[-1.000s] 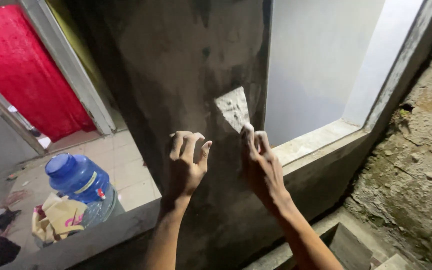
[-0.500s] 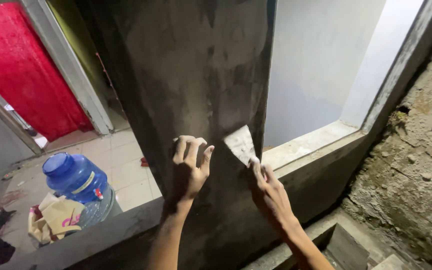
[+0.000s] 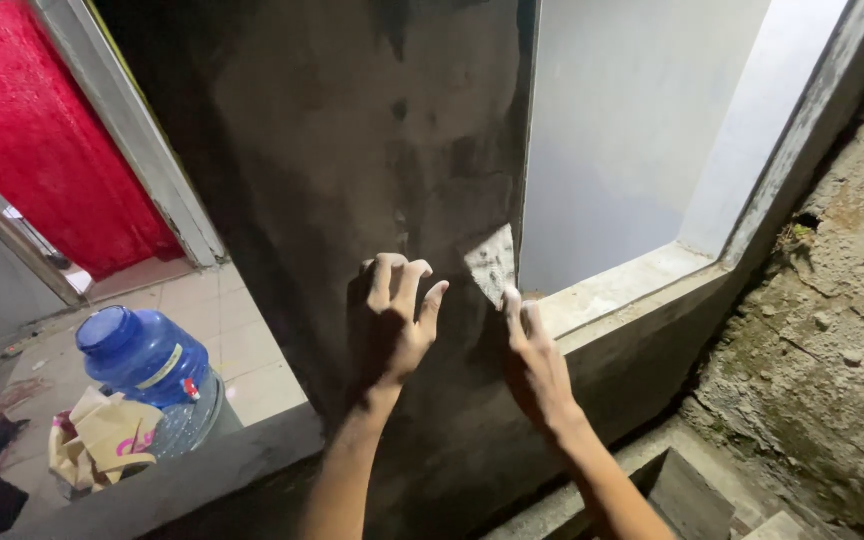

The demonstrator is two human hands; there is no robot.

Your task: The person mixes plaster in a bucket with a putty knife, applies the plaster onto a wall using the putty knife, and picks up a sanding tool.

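Grey pillar: a dark, damp-looking cement pillar [image 3: 352, 180] stands in the middle, and both hands work on its lower face.
Right hand: the right hand [image 3: 537, 365] is low on the pillar's right side, its fingers [image 3: 512, 305] closed together on the base of a scraper.
Scraper: the small flat scraper [image 3: 493, 264], pale and smeared with cement, lies against the pillar just above those fingers, beside the pillar's right edge.
Left hand: the left hand [image 3: 397, 320] presses flat on the pillar left of the scraper, fingers apart and empty, not touching the blade.
Water jug: a blue water jug [image 3: 142, 360] with a pale label band stands on the tiled floor left of the pillar.
Paper bag: a crumpled tan bag [image 3: 102, 440] rests against the jug.
Curtain: a red curtain [image 3: 42, 140] hangs farther back, left of the pillar.
Opening: a pale-walled window opening [image 3: 642, 150] lies right of the pillar.
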